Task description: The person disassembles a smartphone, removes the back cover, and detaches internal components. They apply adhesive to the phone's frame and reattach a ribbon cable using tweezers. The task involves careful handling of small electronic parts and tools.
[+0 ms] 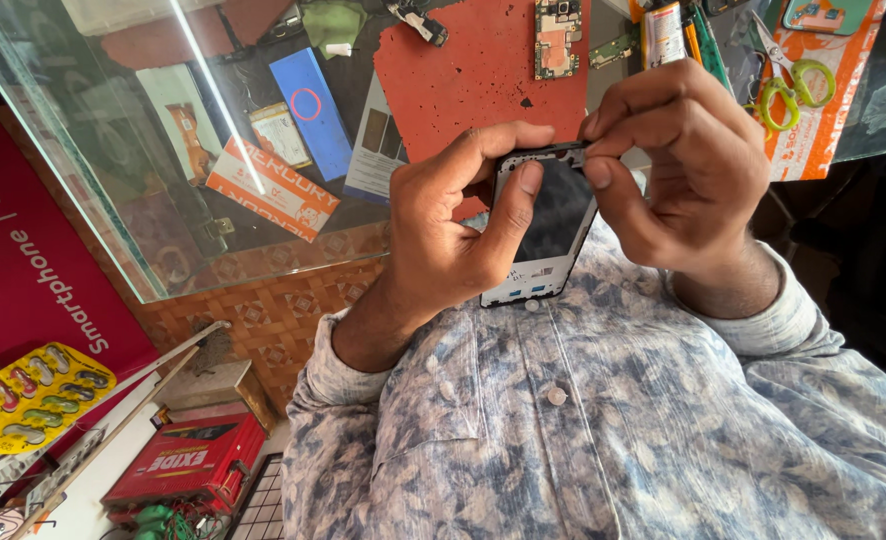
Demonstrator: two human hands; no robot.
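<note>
Left hand (443, 240) is clamped on the phone frame (543, 235), thumb across the dark glass, bracing it against the chest. Right hand (683, 170) fingers are pinched together on its top edge, probably gripping a small part; too small to tell. Circuit board (557, 38) lies on the worktop (113, 190) beyond the fingers.

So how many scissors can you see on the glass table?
1. The scissors with green handles lie on an orange card at the top right of the glass counter, just beyond the right hand. More could be hidden off-frame.
</note>
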